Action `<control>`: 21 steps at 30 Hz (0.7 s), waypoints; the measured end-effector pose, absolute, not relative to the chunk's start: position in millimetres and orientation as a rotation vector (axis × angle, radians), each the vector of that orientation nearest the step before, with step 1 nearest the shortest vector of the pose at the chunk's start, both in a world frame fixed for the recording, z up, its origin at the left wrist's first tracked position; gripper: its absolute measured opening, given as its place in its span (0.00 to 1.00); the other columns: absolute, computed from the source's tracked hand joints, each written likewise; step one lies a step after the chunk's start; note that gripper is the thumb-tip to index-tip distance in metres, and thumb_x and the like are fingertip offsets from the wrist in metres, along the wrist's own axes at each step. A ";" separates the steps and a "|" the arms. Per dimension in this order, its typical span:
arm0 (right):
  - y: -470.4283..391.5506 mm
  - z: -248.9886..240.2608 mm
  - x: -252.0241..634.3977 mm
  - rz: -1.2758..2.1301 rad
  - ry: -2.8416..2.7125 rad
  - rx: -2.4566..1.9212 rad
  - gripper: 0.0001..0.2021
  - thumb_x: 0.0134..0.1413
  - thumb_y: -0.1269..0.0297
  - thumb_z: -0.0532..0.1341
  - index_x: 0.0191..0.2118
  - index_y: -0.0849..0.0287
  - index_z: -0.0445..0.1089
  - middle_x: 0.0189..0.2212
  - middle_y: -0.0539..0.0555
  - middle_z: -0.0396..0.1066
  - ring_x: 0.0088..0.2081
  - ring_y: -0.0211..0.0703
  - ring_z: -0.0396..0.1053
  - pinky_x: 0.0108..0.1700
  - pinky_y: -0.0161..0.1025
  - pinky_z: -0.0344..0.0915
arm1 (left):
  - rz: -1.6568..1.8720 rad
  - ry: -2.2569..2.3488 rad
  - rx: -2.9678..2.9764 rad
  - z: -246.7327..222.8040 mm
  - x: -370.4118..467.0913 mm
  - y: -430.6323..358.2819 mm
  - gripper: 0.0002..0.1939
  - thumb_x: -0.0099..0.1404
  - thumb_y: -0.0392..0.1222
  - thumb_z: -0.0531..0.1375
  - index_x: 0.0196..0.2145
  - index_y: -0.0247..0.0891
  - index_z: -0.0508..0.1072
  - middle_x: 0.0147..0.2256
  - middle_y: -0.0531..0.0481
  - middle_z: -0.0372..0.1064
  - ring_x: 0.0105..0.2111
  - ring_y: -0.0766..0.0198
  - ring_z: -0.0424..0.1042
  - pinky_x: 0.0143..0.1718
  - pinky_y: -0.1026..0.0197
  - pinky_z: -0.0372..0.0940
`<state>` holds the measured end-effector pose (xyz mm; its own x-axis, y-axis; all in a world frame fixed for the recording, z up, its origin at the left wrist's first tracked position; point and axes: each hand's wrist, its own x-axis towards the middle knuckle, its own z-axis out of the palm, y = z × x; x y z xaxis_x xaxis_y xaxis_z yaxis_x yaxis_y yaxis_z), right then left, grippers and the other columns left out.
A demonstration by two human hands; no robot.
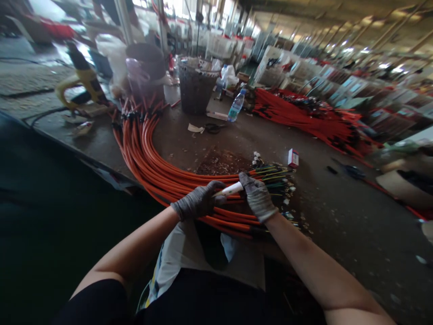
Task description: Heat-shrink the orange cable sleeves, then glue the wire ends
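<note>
A thick bundle of orange cables [169, 174] curves across the table, its stripped ends with thin yellow-green wires [272, 175] lying to the right. Above the cables, a white roll-like piece [232, 189] is held between both gloved hands. My left hand [199, 200], in a grey glove, is closed round its left end. My right hand [257, 195], also gloved, has its fingers closed at the right end of the same piece. The fingertips are partly hidden, and small print on the piece is too blurred to read.
Behind the cables are a dark bucket [196, 88], a water bottle [236, 106], scissors [214, 128] and a small red-white box [293, 158]. A yellow-black power tool [84, 76] stands at the left. Red cables [304, 117] lie at the back right.
</note>
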<state>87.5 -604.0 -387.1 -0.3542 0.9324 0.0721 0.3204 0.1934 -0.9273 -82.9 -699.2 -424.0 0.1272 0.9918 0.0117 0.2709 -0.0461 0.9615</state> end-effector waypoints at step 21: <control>-565.5 -369.0 61.6 0.286 -2.360 -0.904 0.14 0.66 0.60 0.55 0.44 0.60 0.77 0.39 0.60 0.78 0.43 0.51 0.77 0.48 0.45 0.70 | 1.506 0.860 0.527 -435.2 -67.2 -702.5 0.17 0.58 0.53 0.63 0.37 0.38 0.70 0.36 0.46 0.74 0.36 0.58 0.76 0.32 0.58 0.73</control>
<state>61.6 -565.5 -369.0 -0.5959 0.6655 0.4495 0.5389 0.7464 -0.3906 -67.2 -702.5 -435.2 -0.1347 0.9777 -0.1614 -0.6357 0.0397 0.7709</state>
